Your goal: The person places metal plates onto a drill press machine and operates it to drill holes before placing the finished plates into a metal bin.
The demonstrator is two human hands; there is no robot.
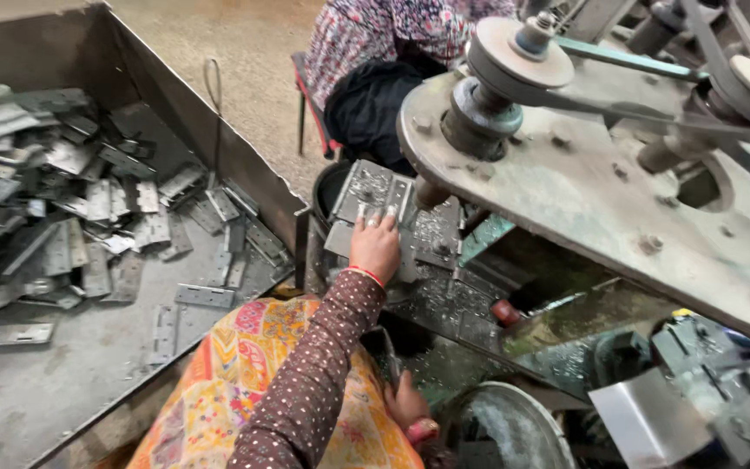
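My left hand (376, 247), in a brown dotted sleeve with a red bangle, reaches forward and rests on a grey metal hinge plate (366, 187). Its fingers lie over the plate's near part and hold it on the machine bed (444, 300), just below a large pulley wheel (514, 56). My right hand (410, 406) is low by my lap, next to a round metal bucket (505, 430). It is mostly hidden by my left arm, and I cannot see what it holds. Orange patterned cloth (236, 382) covers my lap.
A big sheet-metal bin (71, 365) on the left holds several flat hinge plates (88, 208). Another person in floral clothing (384, 35) sits on a red stool beyond the machine. The machine's heavy steel plate (618, 200) with belts and pulleys fills the right. Metal shavings litter the bed.
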